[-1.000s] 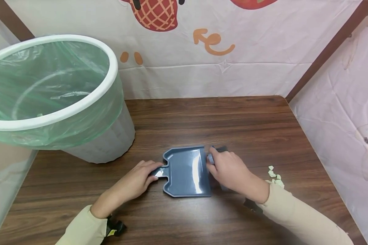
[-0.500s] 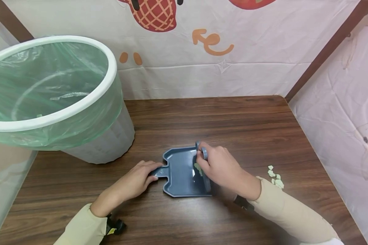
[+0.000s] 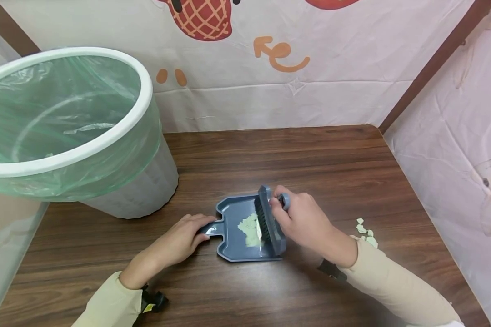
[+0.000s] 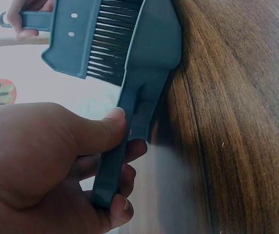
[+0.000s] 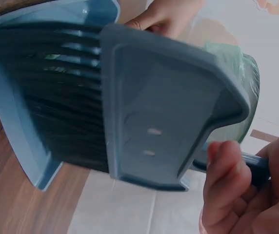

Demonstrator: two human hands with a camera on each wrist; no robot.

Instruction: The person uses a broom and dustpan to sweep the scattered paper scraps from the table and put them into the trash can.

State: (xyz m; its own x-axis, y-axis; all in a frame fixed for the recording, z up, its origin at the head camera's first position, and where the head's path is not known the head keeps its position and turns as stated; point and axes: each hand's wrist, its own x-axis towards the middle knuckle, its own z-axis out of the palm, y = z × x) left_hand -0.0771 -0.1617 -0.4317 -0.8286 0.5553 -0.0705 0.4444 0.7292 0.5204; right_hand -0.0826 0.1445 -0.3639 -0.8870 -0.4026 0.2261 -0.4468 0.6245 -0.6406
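Note:
A blue-grey dustpan (image 3: 235,227) lies on the wooden table, its open edge to the right. My left hand (image 3: 184,238) grips its short handle, thumb on one side and fingers curled beneath in the left wrist view. In my right hand (image 3: 307,222) is the handle of a matching hand brush (image 5: 164,107). Dark bristles (image 5: 61,97) reach down into the pan near its open edge. Pale green paper scraps (image 3: 250,230) lie in the pan, just left of the bristles. Several more scraps (image 3: 367,234) are on the table beside my right forearm.
A large white-rimmed bin (image 3: 147,97) with a green bag liner stands at the left on the wooden table (image 3: 278,159). Behind the table hangs a printed cloth (image 3: 229,104), and another pale cloth (image 3: 454,131) runs along the right side.
The brush has moved left from the table into the pan's open edge and now tilts with its bristles showing. Paper scraps have come into the pan. My left hand has stayed on the dustpan handle.

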